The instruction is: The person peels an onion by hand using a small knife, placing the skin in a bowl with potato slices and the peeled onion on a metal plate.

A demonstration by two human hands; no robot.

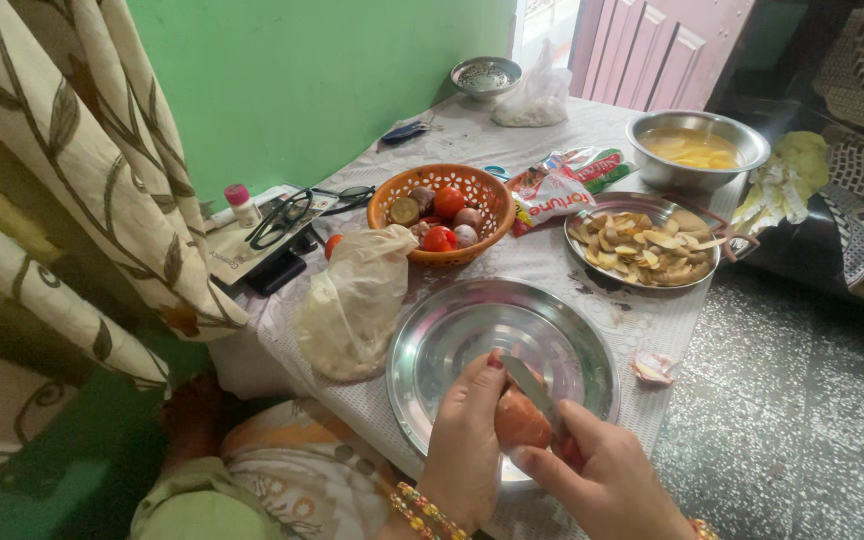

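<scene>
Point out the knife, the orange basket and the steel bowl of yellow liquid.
knife [530, 387], head view, on the flat of the blade.
orange basket [492, 222], head view, on its right rim.
steel bowl [697, 177], head view, on its front outer wall.

Two hands, the left hand [467, 440] and the right hand [607, 480], share one onion [520, 422] and one knife [530, 387] above one empty steel plate [452, 330]. On the table [642, 330]: one orange basket [442, 185], one steel plate of peelings [642, 245], one steel bowl of yellow liquid [697, 150], one small steel dish [486, 76], two plastic bags [352, 300], one pair of spectacles [282, 215].
</scene>
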